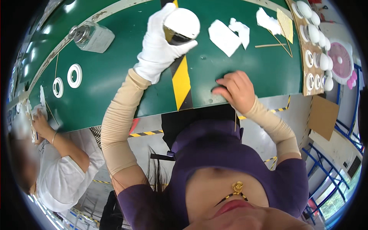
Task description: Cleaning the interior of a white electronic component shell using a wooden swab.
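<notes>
My left hand [155,48], in a white glove, is raised over the green bench. Its fingers and thumb wrap round a round white-faced piece [183,22] with a dark, shiny side. What the piece is I cannot tell. My right hand [238,90] is bare and hovers near the bench's front edge, to the right of a yellow-and-black tape strip [181,82]. Its fingers are curled, and a thin wooden stick [235,120] sticks out below the hand toward me. The grip on the stick is mostly hidden.
White wipes [225,38], a yellow sheet [285,25] and thin sticks lie right of centre. A board [308,82] of white domes and rings stands far right. At left are a glass jar [96,37] and white rings [74,76]. A co-worker's hand [41,122] is at far left.
</notes>
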The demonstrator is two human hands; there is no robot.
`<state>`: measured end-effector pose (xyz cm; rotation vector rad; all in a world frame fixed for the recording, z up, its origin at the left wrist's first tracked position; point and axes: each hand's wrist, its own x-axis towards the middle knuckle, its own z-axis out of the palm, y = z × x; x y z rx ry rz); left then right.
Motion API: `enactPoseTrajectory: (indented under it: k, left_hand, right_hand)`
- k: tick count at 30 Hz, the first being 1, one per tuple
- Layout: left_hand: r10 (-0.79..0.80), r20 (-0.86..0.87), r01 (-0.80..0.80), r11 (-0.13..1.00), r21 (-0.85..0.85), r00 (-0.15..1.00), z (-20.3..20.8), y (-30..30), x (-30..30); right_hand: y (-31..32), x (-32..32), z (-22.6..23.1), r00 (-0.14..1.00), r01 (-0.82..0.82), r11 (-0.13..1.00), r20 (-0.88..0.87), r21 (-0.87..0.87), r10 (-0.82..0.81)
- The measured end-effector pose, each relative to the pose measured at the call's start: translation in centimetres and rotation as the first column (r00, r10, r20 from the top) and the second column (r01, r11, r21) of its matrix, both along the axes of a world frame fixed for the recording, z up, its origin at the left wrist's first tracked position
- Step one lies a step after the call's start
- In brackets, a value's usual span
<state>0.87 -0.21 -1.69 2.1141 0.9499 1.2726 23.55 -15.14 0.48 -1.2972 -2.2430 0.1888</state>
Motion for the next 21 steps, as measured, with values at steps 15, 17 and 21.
enactPoseTrajectory:
  k: [15, 17, 21]
  left_hand:
    - [-0.019, -0.006, 0.019, 1.0, 0.023, 1.0, -0.6, -0.2, -0.3]
    - [-0.026, 0.01, 0.026, 0.999, -0.025, 1.0, -0.5, -0.4, -0.4]
    - [-0.038, 0.045, 0.04, 0.998, -0.044, 0.998, -0.4, 0.1, 0.4]
  right_hand:
    - [9.6, 2.4, 0.3, 0.999, -0.039, 0.879, -0.007, 0.476, 0.048]
    - [5.5, 3.1, 1.7, 0.998, -0.021, 0.96, -0.056, 0.281, 0.038]
    - [1.2, 2.2, 0.1, 0.947, -0.29, 0.956, 0.16, 0.046, 0.28]
